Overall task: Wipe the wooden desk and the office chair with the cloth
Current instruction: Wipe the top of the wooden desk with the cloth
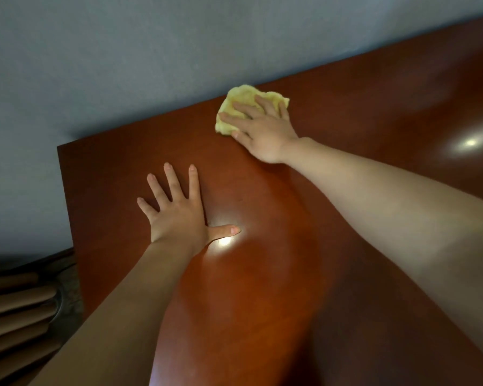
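Grey-blue wall out back, glossy reddish wooden desk butted right against it. Outside the left arm there's brown ribbed stuff down low, can't tell what. Left hand lies flat on the desk, fingers fanned wide, holding nothing, I'd guess as a brace for leaning in. Ahead and right of it, the yellow cloth sits bunched at the far edge, under the right hand, whose spread fingers press it down, so probably wiping along the back. Office chair isn't in view.
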`<state>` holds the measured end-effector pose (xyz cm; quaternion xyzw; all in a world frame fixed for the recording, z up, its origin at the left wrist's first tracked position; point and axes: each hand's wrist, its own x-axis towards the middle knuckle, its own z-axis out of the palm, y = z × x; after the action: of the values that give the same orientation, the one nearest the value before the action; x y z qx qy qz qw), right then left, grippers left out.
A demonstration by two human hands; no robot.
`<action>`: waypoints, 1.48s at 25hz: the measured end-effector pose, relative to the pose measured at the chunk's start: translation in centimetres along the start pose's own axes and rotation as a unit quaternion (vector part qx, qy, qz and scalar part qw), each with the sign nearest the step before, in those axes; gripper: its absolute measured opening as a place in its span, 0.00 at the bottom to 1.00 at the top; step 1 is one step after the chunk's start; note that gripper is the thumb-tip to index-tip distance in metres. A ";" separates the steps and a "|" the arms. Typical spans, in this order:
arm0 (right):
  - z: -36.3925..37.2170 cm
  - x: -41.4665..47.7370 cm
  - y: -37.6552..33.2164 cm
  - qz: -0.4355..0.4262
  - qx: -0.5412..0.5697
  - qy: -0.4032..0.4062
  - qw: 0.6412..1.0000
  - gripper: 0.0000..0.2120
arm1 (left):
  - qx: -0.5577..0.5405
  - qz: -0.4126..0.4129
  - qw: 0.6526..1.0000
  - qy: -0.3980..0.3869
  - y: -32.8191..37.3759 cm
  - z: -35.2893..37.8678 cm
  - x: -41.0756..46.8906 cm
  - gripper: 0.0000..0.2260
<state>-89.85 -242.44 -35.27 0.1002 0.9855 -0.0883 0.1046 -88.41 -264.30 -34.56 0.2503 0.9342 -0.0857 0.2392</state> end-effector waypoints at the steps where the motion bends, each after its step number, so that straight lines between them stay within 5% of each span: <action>1: 0.2 -1.0 -0.3 -0.037 -0.006 0.000 0.999 0.21 | -0.001 -0.001 1.000 -0.004 0.1 -0.1 0.0 0.63; 10: 0.9 -14.1 4.1 -0.206 -0.073 -0.009 0.976 0.21 | -0.012 0.001 1.000 -0.017 0.1 -0.5 -0.3 0.64; 16: -0.7 -11.5 11.3 0.046 -0.056 -0.002 0.997 0.24 | -0.012 0.000 1.000 -0.023 0.1 -0.5 -0.2 0.63; 25: -2.0 -0.1 12.2 0.271 0.049 -0.039 0.960 0.23 | -0.013 0.004 0.999 -0.032 0.3 -0.5 -0.1 0.61; 37: -1.4 3.8 -8.7 -0.003 0.029 -0.098 0.995 0.22 | -0.009 0.002 0.999 -0.037 0.4 -0.4 0.1 0.61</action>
<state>-95.65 -249.90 -33.44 0.0912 0.9679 -0.1267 0.1972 -88.45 -263.85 -34.23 0.2468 0.9248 -0.0859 0.2765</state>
